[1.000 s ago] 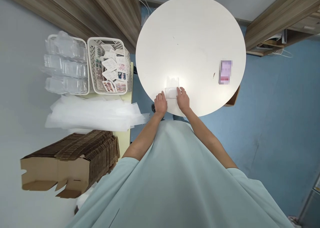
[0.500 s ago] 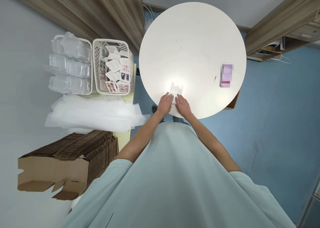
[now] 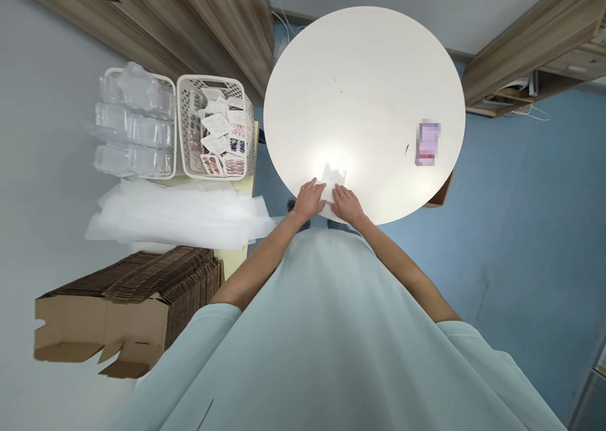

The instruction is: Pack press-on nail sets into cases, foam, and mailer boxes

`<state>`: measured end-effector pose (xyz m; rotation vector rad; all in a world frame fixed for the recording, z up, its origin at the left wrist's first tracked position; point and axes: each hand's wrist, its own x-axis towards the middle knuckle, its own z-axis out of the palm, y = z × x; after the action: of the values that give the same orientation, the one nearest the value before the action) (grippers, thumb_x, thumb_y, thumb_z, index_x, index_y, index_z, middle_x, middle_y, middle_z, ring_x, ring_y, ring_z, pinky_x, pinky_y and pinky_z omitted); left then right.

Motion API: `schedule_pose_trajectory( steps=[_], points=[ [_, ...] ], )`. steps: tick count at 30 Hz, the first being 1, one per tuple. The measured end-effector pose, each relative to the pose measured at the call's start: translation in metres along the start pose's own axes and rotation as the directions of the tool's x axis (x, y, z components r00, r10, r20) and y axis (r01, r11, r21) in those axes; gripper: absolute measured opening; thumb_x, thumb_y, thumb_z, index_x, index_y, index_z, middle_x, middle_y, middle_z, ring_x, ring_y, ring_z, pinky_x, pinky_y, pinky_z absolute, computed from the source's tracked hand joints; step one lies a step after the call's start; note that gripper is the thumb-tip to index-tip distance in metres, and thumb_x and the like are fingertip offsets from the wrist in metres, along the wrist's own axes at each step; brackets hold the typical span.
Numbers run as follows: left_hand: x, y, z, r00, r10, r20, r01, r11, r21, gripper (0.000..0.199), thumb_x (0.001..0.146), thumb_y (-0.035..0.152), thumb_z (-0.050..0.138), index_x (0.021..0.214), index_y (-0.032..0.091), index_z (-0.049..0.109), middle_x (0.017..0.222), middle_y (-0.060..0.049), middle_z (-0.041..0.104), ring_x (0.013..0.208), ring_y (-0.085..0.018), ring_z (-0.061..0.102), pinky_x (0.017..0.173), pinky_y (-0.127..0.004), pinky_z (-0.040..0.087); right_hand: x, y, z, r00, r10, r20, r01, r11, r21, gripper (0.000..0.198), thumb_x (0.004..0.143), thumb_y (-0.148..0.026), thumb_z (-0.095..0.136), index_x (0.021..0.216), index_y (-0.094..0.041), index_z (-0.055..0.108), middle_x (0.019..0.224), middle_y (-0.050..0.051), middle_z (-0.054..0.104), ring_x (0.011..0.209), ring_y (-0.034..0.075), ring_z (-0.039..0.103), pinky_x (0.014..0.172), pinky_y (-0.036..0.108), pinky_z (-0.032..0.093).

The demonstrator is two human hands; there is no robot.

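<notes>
While both forearms reach up toward twelve o'clock in the head view, the left hand (image 3: pixel 309 199) and right hand (image 3: pixel 348 204) sit palms down at either side of a whitish packet (image 3: pixel 335 174), near seven o'clock on the round table (image 3: pixel 364 71). Each hand's fingers touch its edges, though I cannot tell whether they clamp it. Hands cover its sides, glare blurs its outline, and pixelation obscures the purple item (image 3: pixel 428 144) at four o'clock.

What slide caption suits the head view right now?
Left hand and right hand at either side of a small whitish packet near the edge of a round white table.
</notes>
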<state>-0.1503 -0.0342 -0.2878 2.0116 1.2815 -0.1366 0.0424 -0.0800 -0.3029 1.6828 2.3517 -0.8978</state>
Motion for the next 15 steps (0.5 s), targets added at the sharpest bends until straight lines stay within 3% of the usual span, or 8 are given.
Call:
schedule_pose_trajectory(
  steps=[4, 8, 11, 15],
  points=[
    [0.003, 0.002, -0.001, 0.987, -0.129, -0.094, 0.113, 0.98, -0.165, 0.06, 0.102, 0.031, 0.059, 0.159, 0.014, 0.057, 0.159, -0.015, 0.064, 0.164, -0.035, 0.039, 0.134, -0.05, 0.033, 0.005, 0.007, -0.017, 1.0, -0.013, 0.024, 0.013, 1.0, -0.01, 0.057, 0.114, -0.033, 0.04, 0.159, 0.001, 0.049, 0.168, 0.029, 0.051, 0.154, 0.039, 0.051, 0.125, 0.051, 0.043],
    [0.007, 0.01, 0.002, 0.912, -0.351, -0.213, 0.266, 0.9, -0.344, 0.064, 0.106, 0.038, 0.061, 0.164, 0.015, 0.048, 0.168, -0.019, 0.053, 0.159, -0.035, 0.046, 0.131, -0.048, 0.039, 0.019, 0.009, -0.028, 0.991, 0.115, 0.064, -0.119, 0.991, 0.057, 0.05, 0.118, -0.036, 0.032, 0.148, -0.005, 0.057, 0.139, 0.025, 0.072, 0.126, 0.035, 0.068, 0.109, 0.045, 0.052],
    [0.012, 0.019, 0.005, 0.865, -0.483, -0.132, 0.384, 0.809, -0.445, 0.061, 0.106, 0.035, 0.063, 0.161, 0.016, 0.047, 0.162, -0.021, 0.056, 0.143, -0.034, 0.061, 0.119, -0.047, 0.05, 0.03, 0.012, -0.029, 0.969, 0.246, 0.018, -0.247, 0.959, 0.137, 0.047, 0.119, -0.035, 0.03, 0.146, -0.008, 0.056, 0.127, 0.022, 0.074, 0.117, 0.033, 0.068, 0.101, 0.043, 0.054],
    [0.023, 0.033, 0.012, 0.88, -0.475, 0.006, 0.408, 0.748, -0.524, 0.052, 0.105, 0.03, 0.064, 0.153, 0.016, 0.053, 0.152, -0.018, 0.064, 0.122, -0.028, 0.072, 0.111, -0.042, 0.054, 0.037, 0.026, -0.023, 0.913, 0.372, -0.166, -0.332, 0.916, 0.225, 0.044, 0.115, -0.028, 0.034, 0.145, -0.011, 0.06, 0.136, 0.023, 0.067, 0.124, 0.034, 0.059, 0.103, 0.045, 0.053]
  ],
)
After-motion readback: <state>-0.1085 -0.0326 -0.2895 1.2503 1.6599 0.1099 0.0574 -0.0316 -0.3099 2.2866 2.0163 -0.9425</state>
